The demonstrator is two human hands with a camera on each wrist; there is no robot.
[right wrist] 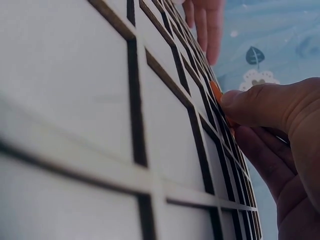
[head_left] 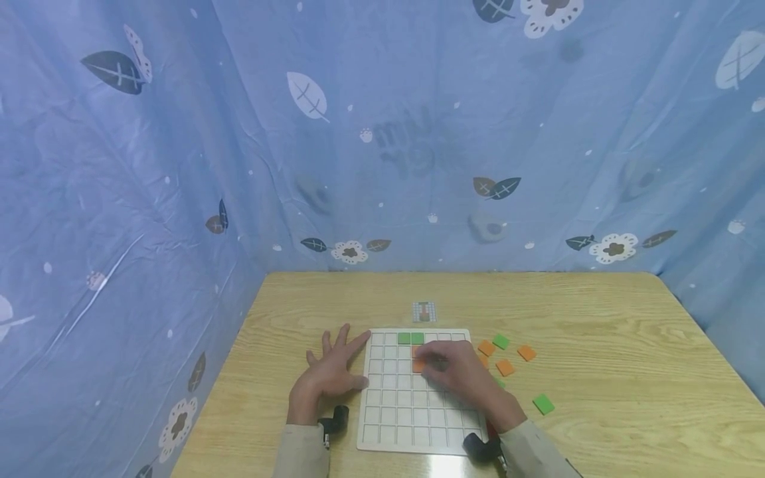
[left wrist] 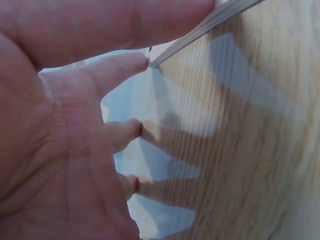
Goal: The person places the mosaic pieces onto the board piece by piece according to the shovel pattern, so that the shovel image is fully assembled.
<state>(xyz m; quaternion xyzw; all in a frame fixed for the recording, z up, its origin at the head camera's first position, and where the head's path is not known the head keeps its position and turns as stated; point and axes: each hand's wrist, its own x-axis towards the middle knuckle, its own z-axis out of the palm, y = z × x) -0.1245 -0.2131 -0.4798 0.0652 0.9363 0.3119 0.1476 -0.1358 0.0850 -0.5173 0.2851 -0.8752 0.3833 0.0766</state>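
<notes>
A white grid board (head_left: 388, 398) lies on the table, two green tiles (head_left: 411, 338) side by side in its top row. My right hand (head_left: 460, 372) is over the board's upper right, thumb and fingertips pinching an orange tile (head_left: 418, 366) at a cell below the green pair. Another orange patch shows just above, partly behind the fingers. In the right wrist view, the thumb presses close against the orange tile (right wrist: 216, 92). Fingers spread, my left hand (head_left: 329, 375) rests at the board's left side, with thumb and index fingertip at its edge (left wrist: 200, 30).
Several loose orange tiles (head_left: 505, 368) and green tiles (head_left: 543, 403) lie right of the board, some partly hidden by the right hand. A small pattern card (head_left: 424, 312) lies beyond the board's far edge. Blue patterned curtain (head_left: 382, 133) hangs behind and left of the table (head_left: 609, 372).
</notes>
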